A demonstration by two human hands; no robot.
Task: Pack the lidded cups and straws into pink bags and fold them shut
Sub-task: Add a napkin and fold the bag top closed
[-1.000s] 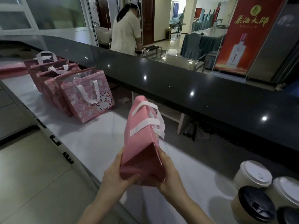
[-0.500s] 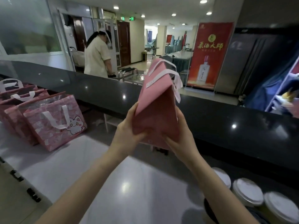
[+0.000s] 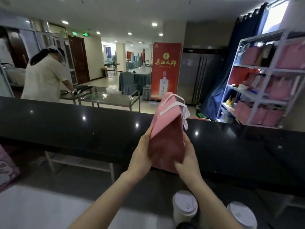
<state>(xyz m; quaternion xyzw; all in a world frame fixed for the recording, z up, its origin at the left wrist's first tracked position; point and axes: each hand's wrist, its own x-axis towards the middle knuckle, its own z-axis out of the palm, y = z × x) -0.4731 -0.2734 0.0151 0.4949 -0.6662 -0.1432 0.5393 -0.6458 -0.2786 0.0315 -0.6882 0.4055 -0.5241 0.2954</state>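
A pink bag [image 3: 166, 136] with white handles is held up in the air over the black counter, its top folded over. My left hand [image 3: 142, 152] grips its lower left side, thumb on the near face. My right hand [image 3: 186, 156] grips its lower right side. Two white-lidded cups [image 3: 184, 207] [image 3: 241, 215] stand at the bottom right under my right forearm. A dark lid [image 3: 185, 226] shows at the bottom edge. No straws are in view.
The raised black counter [image 3: 82, 129] runs across the middle, with the white worktop [image 3: 41, 209] below it. A patterned pink bag [image 3: 6, 167] pokes in at the left edge. A person in white stands by steel carts [image 3: 109, 98] beyond. Shelves [image 3: 264, 80] hold pink bags at right.
The view has lifted and swung right, so the row of packed bags has slid out at the left. Both hands have kept hold of the pink bag, carrying it rightward above the counter.
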